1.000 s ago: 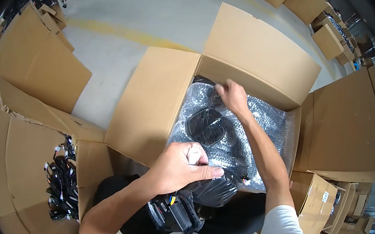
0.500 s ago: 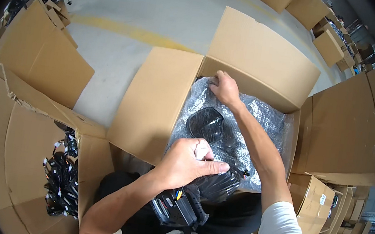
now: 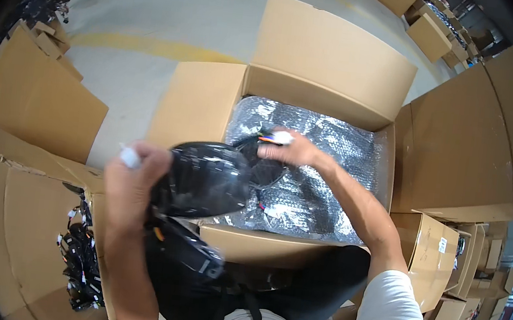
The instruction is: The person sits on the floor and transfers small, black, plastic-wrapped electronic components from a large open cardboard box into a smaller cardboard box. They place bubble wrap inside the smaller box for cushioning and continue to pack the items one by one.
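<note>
Black part [image 3: 203, 179] — glossy, smooth plastic under clear film. Bubble wrap [image 3: 322, 193] — shiny, dimpled plastic. Open box [image 3: 200, 103]: matt brown corrugated cardboard. Floor [image 3: 178, 18]: matt grey concrete.

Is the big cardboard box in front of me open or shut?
Open: the cardboard box has its flaps folded outward, and bubble wrap shows inside.
</note>
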{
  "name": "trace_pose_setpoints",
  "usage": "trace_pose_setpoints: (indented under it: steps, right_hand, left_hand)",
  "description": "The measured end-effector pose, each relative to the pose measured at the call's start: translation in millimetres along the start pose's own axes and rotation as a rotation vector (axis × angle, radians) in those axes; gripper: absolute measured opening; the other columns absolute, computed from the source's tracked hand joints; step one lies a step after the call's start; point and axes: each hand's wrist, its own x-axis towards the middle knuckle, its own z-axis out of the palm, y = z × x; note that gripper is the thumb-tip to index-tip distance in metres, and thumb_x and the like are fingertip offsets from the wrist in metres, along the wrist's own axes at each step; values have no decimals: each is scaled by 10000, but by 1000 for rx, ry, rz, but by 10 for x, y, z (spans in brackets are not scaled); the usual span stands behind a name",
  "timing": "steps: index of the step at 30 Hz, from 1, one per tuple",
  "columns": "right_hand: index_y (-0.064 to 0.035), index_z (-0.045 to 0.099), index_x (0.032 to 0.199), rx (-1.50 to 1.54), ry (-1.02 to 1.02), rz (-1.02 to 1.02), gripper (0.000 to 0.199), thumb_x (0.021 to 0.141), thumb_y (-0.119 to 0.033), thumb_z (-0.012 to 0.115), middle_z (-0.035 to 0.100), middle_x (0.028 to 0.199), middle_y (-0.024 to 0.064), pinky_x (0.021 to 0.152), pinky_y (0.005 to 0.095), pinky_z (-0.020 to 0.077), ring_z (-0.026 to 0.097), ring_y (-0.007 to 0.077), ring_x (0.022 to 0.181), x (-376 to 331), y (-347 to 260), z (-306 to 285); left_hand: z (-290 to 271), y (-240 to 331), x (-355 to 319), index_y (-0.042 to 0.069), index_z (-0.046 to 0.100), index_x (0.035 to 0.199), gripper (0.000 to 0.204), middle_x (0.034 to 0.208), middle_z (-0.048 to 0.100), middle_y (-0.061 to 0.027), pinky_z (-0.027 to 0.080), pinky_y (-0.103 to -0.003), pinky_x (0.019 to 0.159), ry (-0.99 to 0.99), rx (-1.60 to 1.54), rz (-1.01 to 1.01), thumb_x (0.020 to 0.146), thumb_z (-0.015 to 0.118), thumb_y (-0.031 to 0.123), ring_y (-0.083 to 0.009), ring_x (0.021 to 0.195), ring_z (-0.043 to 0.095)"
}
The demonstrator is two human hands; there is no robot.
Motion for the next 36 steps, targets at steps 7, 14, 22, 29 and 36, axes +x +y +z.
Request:
trace_pose_setpoints:
  steps: [7, 14, 22, 29, 36]
  right_hand:
    - [48, 439, 1444, 442, -72, -17, 841, 775, -198, 888, 580, 1380, 231, 1103, 367, 426, 545, 299, 1300, -214, -83, 218]
    - [96, 464, 1419, 800, 464, 75, 683, 886, -180, 790, 649, 1252, 183, 979, 357, 525, 635, 235, 1116, 357, -6, -155]
    - [70, 599, 1285, -2, 837, 74, 653, 826, -347, 805, 634, 1233, 276, 1045, 428, 460, 599, 398, 1174, 772, 297, 210]
    - [21, 604, 1269, 965, -156, -133, 543, 1040, -466, 530, 618, 1292, 166, 1041, 374, 481, 610, 209, 1176, -171, -407, -27]
    - [9, 474, 1432, 953, -3, -195, 655, 875, -110, 797, 646, 1284, 78, 1013, 315, 497, 606, 129, 1147, -1016, -1345, -11]
  left_hand:
    - [-109, 53, -59, 43, 662, 877, 415, 794, 633, 26, 458, -217, 685, 54, -19, -57, 794, 876, 389, -70, 718, 556]
    - [22, 43, -76, 36, 675, 873, 297, 797, 641, 26, 458, -218, 687, 34, 21, -50, 838, 859, 266, -64, 721, 561]
    - [360, -87, 0, 13, 678, 863, 213, 784, 672, -9, 478, -218, 627, 38, -46, -93, 892, 802, 184, -67, 663, 586]
    - [357, -216, 146, 11, 654, 856, 232, 799, 690, -35, 508, -238, 617, 167, -185, -103, 928, 763, 203, -88, 677, 620]
    - [733, -383, 164, 13, 628, 868, 299, 794, 668, -36, 501, -245, 571, 83, -315, -78, 982, 700, 281, -80, 638, 594]
